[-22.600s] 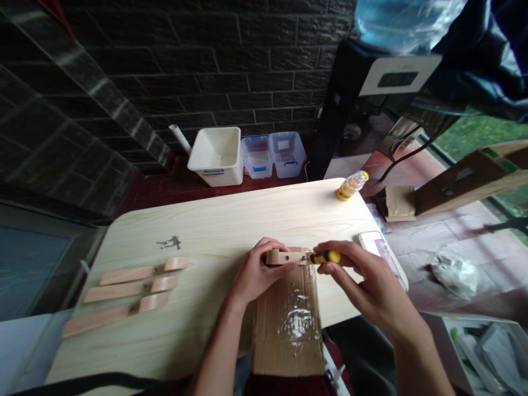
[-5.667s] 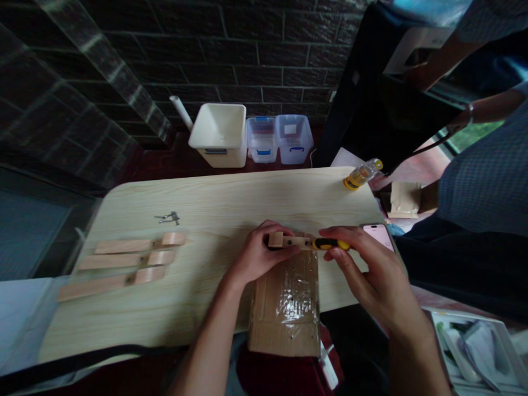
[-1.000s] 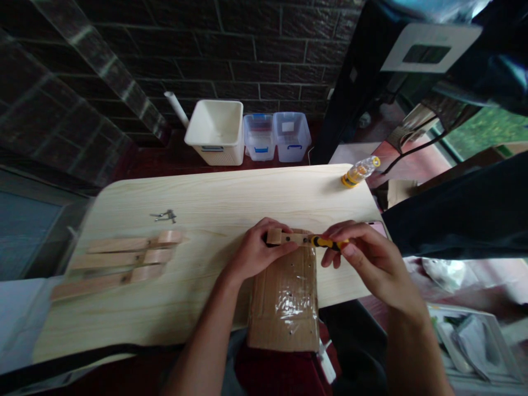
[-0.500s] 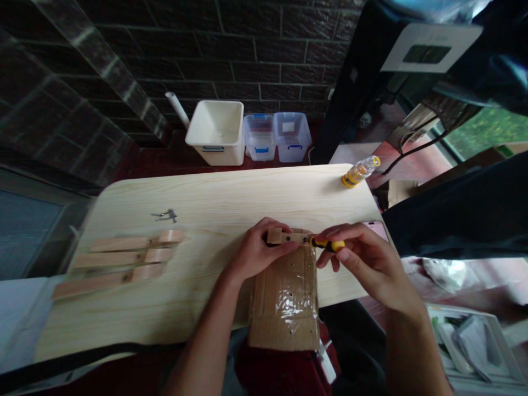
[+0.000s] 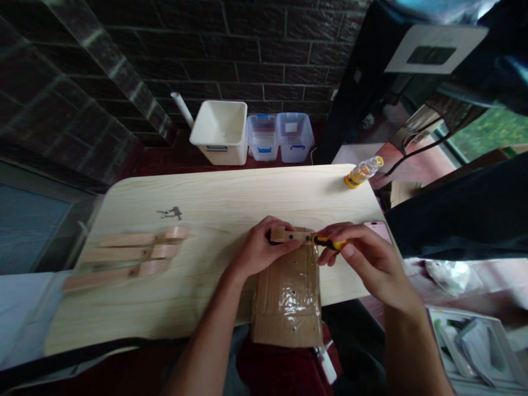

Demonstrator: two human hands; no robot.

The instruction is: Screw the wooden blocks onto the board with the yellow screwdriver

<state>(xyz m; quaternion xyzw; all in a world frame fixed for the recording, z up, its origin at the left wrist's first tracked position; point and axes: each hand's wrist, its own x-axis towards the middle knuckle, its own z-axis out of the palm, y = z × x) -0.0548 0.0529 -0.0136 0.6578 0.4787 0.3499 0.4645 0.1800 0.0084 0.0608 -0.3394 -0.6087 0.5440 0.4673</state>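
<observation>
Your left hand (image 5: 266,250): covers part of the wooden block (image 5: 300,237). Screwdriver (image 5: 328,242): tip too small for you to see contact. Phone (image 5: 379,231): partly hidden behind your right hand (image 5: 367,253). 3 wooden strips (image 5: 119,254): blurred. Metal pieces (image 5: 173,212): too small to count. 1 dark-clothed leg (image 5: 462,212): cut off, right edge.

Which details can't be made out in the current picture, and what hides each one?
Head view:
- Tip of the screwdriver: too small to see at the screw hole.
- Underside of the held wooden piece: turned away, partly behind the left hand.
- Lower part of the phone: behind the right hand.
- Count of loose screws: small and overlapping.
- Rest of the dark-trousered leg: cut by the right edge.
</observation>
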